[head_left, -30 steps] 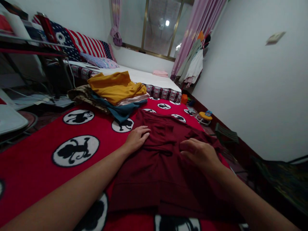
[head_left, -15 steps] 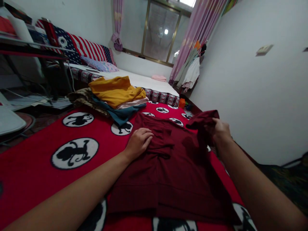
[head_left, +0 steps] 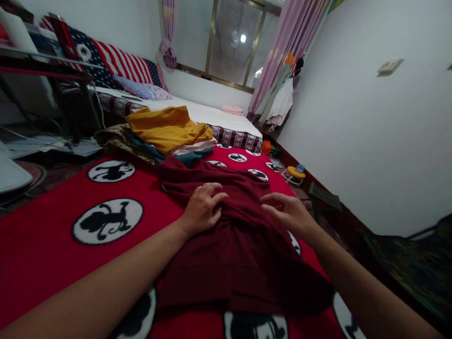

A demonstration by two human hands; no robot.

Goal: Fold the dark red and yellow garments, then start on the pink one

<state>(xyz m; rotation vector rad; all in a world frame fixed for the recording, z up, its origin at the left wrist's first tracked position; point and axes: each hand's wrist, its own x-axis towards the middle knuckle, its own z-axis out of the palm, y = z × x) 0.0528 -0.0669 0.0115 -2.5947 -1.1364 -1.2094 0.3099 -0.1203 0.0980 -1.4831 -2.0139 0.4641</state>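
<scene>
Maroon garment [head_left: 243, 263], right side now folded over leftward; left hand [head_left: 204, 209] loosely open on it, right hand [head_left: 290, 214] half-open, empty

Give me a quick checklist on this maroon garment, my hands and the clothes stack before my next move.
1. Left hand on the maroon garment: ok, it appears to rest there.
2. Right hand free: ok, thumb and fingers apart, no cloth seen between them.
3. Maroon garment smooth: not ok, creases gather around its middle.
4. Maroon garment apart from the teal cloth: cannot tell, they overlap in this view.
5. Mustard-yellow garment on top of the stack: ok.
</scene>
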